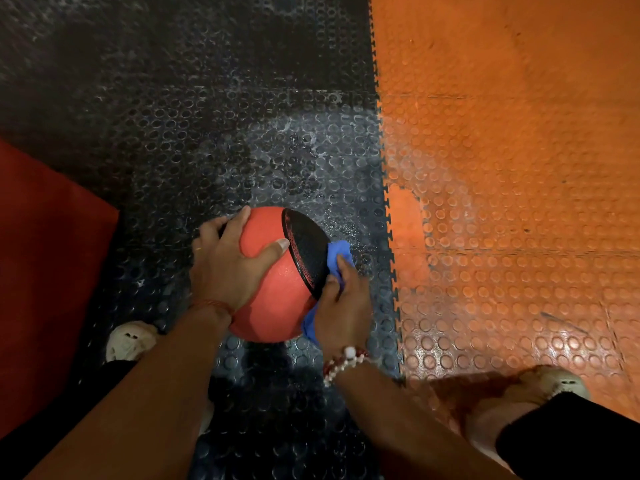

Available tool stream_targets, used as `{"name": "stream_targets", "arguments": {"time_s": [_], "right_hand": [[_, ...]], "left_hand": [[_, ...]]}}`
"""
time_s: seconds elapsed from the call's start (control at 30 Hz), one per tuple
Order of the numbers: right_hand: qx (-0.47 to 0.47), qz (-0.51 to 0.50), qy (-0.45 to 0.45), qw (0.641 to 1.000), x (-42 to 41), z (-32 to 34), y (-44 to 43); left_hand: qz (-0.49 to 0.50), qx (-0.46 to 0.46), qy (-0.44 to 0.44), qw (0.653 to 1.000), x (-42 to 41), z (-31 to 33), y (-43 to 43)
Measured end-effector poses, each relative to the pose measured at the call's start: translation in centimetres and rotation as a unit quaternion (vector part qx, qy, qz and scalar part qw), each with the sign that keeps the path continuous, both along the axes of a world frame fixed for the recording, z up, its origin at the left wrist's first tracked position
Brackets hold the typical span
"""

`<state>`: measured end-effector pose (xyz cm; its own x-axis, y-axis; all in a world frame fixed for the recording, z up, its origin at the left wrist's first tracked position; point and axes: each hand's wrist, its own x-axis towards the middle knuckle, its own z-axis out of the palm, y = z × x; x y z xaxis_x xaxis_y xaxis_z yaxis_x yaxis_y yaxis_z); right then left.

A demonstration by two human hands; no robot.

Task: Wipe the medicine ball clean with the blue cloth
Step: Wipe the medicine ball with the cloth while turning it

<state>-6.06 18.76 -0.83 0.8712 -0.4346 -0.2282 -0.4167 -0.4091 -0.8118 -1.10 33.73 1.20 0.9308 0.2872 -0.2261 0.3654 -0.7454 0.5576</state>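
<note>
Medicine ball [280, 296] sits low centre of view, over the black studded floor mat [207, 133], close to the toothed seam where it joins the orange studded mat [502, 168]. Cannot tell whether the ball rests on the mat or is held just off it. Ball is red with a black textured panel [306, 251] turned up and to the right. Left hand [225, 261] lies spread over the ball's upper left side, fingers splayed and fairly straight against the surface, thumb stretched across the red part with its tip at the edge of the black panel; it presses on the ball rather than closing round it. Thin orange thread [211, 304] on that wrist. Right hand [341, 306] is against the ball's right side, fingers curled round the blue cloth [337, 251], holding it bunched against the ball beside the lower rim of the black panel. Cloth shows above the fingers and again below the palm. Red and white bead bracelet [346, 362] on the right wrist. Mat around the ball looks whitish and scuffed, with a wet sheen. Red pad [45, 254] at left edge. Pale left shoe [128, 341] on the black mat, pale right shoe [540, 386] on the orange mat, dark trouser legs above both.
</note>
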Motion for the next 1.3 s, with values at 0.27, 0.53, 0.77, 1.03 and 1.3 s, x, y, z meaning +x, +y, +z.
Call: {"name": "stream_targets", "arguments": {"time_s": [0.27,0.53,0.77,1.03,1.3], "right_hand": [[-0.126,0.220,-0.073,0.964,6.5,2.5,0.7],[0.037,0.026,0.109,0.993,6.6,-3.4,-2.6],[0.011,-0.011,-0.035,0.999,-0.5,0.5,1.9],[0.006,0.025,0.046,0.999,6.6,-2.5,-1.3],[0.059,-0.070,0.022,0.996,2.2,-1.5,1.4]], "left_hand": [[0.019,0.003,-0.016,1.000,0.1,-0.3,0.0],[0.029,-0.009,-0.009,1.000,1.6,-0.2,0.3],[0.060,-0.013,0.000,0.998,2.4,-0.1,-0.1],[0.105,-0.052,0.012,0.993,3.1,-0.1,0.7],[0.112,0.006,-0.053,0.992,3.1,0.4,0.6]]}}
